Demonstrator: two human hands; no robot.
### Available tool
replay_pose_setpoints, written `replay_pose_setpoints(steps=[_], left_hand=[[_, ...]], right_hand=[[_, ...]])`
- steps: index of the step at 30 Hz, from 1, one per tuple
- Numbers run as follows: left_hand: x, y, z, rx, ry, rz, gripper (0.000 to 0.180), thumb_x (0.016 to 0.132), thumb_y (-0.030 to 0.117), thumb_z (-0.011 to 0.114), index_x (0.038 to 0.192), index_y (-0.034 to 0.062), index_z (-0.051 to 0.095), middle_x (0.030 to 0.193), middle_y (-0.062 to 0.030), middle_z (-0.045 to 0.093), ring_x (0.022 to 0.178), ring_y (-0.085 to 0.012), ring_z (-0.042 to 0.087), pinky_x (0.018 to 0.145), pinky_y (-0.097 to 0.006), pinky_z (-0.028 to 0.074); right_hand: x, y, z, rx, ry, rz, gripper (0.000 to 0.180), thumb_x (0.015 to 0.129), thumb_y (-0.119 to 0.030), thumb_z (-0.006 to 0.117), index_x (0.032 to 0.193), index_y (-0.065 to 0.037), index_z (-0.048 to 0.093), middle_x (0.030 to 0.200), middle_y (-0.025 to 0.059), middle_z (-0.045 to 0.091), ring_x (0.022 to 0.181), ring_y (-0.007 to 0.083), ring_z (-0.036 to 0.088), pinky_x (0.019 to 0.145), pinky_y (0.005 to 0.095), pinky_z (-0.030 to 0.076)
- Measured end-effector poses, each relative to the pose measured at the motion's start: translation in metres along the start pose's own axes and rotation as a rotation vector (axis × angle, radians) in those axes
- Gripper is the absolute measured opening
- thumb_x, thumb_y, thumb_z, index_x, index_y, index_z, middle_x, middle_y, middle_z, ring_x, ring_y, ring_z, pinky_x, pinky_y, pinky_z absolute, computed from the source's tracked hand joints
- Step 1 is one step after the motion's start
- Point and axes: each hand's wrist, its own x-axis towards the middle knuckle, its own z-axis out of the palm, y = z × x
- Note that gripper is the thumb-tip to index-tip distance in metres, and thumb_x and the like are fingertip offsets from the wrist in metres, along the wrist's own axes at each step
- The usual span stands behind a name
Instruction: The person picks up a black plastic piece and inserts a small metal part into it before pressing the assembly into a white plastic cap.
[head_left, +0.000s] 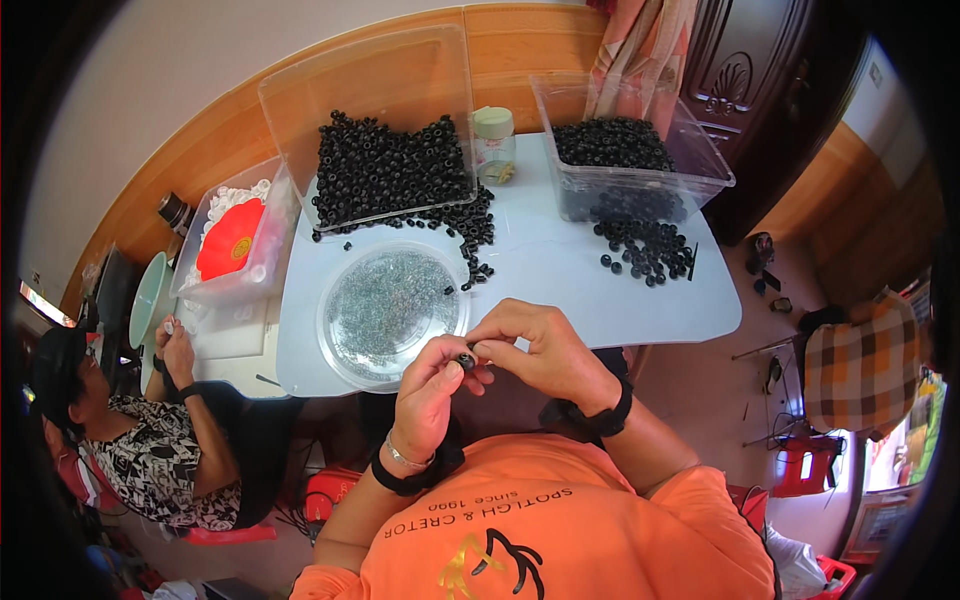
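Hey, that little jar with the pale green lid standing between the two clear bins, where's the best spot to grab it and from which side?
Probably from above or the near side, fingers around the pale lid of the jar. It stands upright with the lid topmost and bare. The tilted bin crowds its left, the right bin sits to its right, and loose black rings lie near its base, so a low side approach looks cramped.

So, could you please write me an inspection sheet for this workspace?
Surface: white table, loose black rings scattered on it.
Job's things: small black ring pinched between left hand and right hand; round clear dish of tiny parts in front.
Clutter: two clear bins of black rings; lidded jar; tub with red disc.
Cables: nothing seen.
Surroundings: another person at left; plaid chair right.
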Motion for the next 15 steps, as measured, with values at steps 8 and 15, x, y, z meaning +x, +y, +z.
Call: replay_pose_setpoints(steps=[8,15], left_hand=[[0.0031,-0.0006,-0.0026,-0.016,-0.045,-0.006,0.024,0.099,0.025,0.049,0.105,0.0018,0.051,0.104,-0.013,0.059,0.09,-0.0216,0.062,0.078,-0.032,0.048],[0.0017,0.0026,0.0046,0.062,0.059,-0.022,0.027,0.098,0.025,0.049,0.107,0.0002,0.052,0.105,-0.0129,0.061,0.092,-0.0205,0.062,0.078,-0.031,0.048]], right_hand=[[0.001,0.0125,-0.0009,0.066,-0.039,-0.152,0.014,0.086,-0.002,0.062,0.099,-0.003,0.068,0.103,0.0082,0.062,0.087,0.016,0.061,0.076,0.0286,0.048],[0.0027,0.0116,0.0013,0.102,0.01,-0.028,0.012,0.087,-0.002,0.061,0.099,-0.002,0.064,0.103,0.0069,0.062,0.089,0.0148,0.059,0.079,0.0292,0.048]])
